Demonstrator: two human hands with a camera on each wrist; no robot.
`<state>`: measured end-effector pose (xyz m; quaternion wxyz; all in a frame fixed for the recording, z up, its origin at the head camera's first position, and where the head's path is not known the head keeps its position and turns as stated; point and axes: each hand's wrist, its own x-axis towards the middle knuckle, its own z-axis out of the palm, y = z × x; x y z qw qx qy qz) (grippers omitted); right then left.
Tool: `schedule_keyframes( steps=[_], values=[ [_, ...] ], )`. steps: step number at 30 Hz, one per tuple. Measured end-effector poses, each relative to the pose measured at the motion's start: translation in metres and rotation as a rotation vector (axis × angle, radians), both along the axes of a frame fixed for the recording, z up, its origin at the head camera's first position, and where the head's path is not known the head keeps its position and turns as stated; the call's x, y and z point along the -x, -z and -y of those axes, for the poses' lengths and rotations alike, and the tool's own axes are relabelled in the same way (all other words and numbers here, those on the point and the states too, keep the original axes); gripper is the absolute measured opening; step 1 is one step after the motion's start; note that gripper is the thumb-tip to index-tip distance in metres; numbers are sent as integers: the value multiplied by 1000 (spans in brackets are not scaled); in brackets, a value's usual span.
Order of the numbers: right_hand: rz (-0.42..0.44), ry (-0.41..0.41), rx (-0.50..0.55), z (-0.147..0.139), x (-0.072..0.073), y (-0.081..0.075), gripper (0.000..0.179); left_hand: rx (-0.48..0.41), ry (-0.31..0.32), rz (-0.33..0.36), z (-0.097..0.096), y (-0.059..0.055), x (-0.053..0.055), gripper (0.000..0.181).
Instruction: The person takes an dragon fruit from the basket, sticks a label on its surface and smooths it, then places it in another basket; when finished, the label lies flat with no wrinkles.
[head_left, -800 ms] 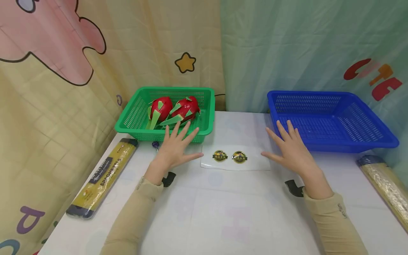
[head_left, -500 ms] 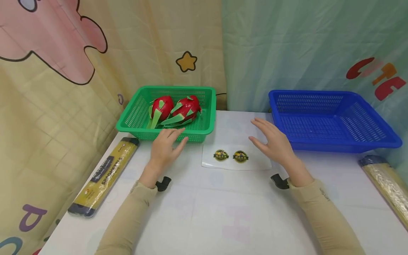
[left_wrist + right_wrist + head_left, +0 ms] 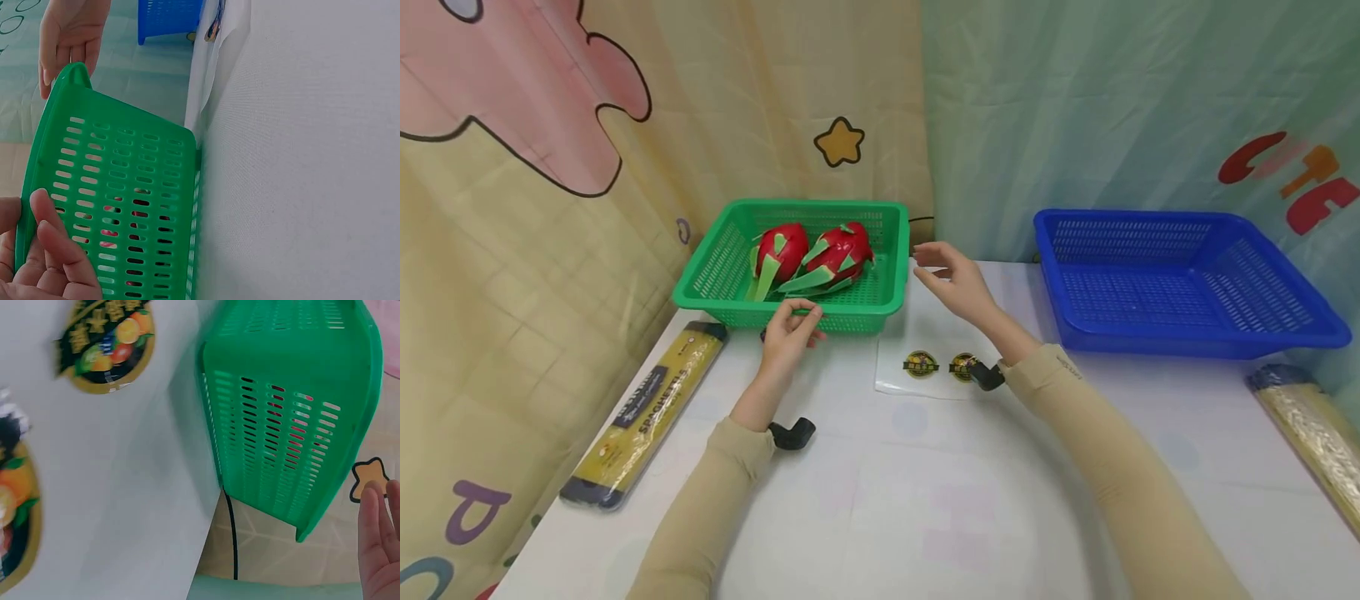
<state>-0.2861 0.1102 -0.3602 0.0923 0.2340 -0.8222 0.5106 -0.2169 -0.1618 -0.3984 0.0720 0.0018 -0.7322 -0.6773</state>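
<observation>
The green plastic basket (image 3: pixel 895 308) stands at the back left with two red dragon fruits (image 3: pixel 781 254) inside, their leaves green. At its front rim my left hand (image 3: pixel 786 337) grips the edge, the rim passing between thumb and fingers (image 3: pixel 65 250) in the left wrist view. My right hand (image 3: pixel 955 283) is raised by the basket's right end, fingers loosely bent and holding nothing. A gap shows between the right fingers (image 3: pixel 370 515) and the rim in the right wrist view.
A blue basket (image 3: pixel 1150 333) stands at the back right. Spaghetti packs lie at the left (image 3: pixel 647 412) and right (image 3: pixel 1311 433). A plastic sheet with two round fruit stickers (image 3: pixel 921 364) lies mid-table. Curtains (image 3: pixel 985 125) hang behind.
Both hands were spread with fingers extended. My left hand has closed on the green basket's front rim. My right hand has moved left from near the blue basket toward the green one.
</observation>
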Motion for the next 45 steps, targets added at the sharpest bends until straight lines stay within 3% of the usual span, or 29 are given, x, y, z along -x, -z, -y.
schedule_keyframes(
  steps=[7, 20, 34, 45],
  values=[
    [84, -17, 60, 29, 26, -6, 34, -27, 4, 4, 1, 1, 2, 17],
    [142, -1, -116, 71, 56, -16, 37, -43, -5, 30, 4, 2, 4, 15],
    [184, -54, -166, 112, 63, -16, 38, -69, -7, 26, 1, 0, 2, 19],
    [190, -134, -252, 133, 57, -12, 39, -76, -6, 17, 1, 3, 5, 13]
  ],
)
